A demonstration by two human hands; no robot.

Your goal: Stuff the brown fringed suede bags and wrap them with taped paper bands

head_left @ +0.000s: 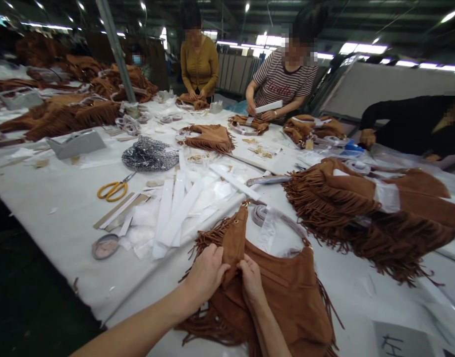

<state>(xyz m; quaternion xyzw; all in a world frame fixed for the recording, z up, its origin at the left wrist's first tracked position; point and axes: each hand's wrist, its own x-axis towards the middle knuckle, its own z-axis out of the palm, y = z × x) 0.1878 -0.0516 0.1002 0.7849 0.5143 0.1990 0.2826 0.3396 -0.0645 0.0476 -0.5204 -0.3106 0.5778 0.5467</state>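
Note:
A brown suede fringed handbag (287,287) lies on the white table in front of me, long fringe spread along its sides. My left hand (207,270) is closed on the bag's upper left part, thumb and fingers pinching the suede below a gold ring. Just beside it, my right hand (252,277) pinches the same piece of suede from the other side. A wrapped strap (283,223) curves behind the bag and meets a gold fitting at its right corner. The inside of the bag is hidden.
White paper strips (179,208) and yellow-handled scissors (112,191) lie to the left, near a tape roll (105,246). More fringed bags (361,208) are piled at the right. Across the table (64,213), co-workers handle other brown bags.

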